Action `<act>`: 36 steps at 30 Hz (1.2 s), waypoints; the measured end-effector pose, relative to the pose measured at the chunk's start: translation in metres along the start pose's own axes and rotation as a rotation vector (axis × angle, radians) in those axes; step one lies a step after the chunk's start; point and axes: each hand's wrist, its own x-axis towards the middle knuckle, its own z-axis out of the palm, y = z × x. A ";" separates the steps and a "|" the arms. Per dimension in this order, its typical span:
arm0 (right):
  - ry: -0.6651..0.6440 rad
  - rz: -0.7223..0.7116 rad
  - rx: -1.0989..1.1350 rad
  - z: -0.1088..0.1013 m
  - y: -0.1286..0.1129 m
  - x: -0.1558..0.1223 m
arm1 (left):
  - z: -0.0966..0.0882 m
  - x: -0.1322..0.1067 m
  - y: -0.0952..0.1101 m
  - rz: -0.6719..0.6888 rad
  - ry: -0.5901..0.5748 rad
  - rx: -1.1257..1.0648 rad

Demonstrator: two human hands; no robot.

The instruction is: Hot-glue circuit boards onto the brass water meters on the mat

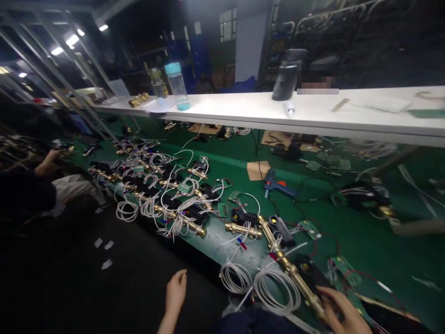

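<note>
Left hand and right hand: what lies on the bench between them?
In the head view, white coiled wires lie between the left hand and the right hand, whose fingers rest on a long brass fitting.

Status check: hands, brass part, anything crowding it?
Left hand open, off the bench. Right hand resting on brass fitting. White cable coils crowd it.

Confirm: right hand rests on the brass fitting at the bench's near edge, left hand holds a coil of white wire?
Not quite. In the head view the left hand holds nothing, hanging open over the dark floor. The right hand does rest on the brass fitting, beside the coil of white wire.
</note>
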 end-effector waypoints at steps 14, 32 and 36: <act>-0.034 0.176 0.006 0.041 0.024 0.176 | -0.012 0.202 0.251 0.963 0.042 0.596; -0.409 0.467 -0.265 0.096 0.084 0.361 | 0.063 0.231 0.368 0.600 -0.457 0.501; -0.299 0.634 -0.040 0.049 0.070 0.351 | 0.068 0.232 0.390 0.493 -0.455 0.502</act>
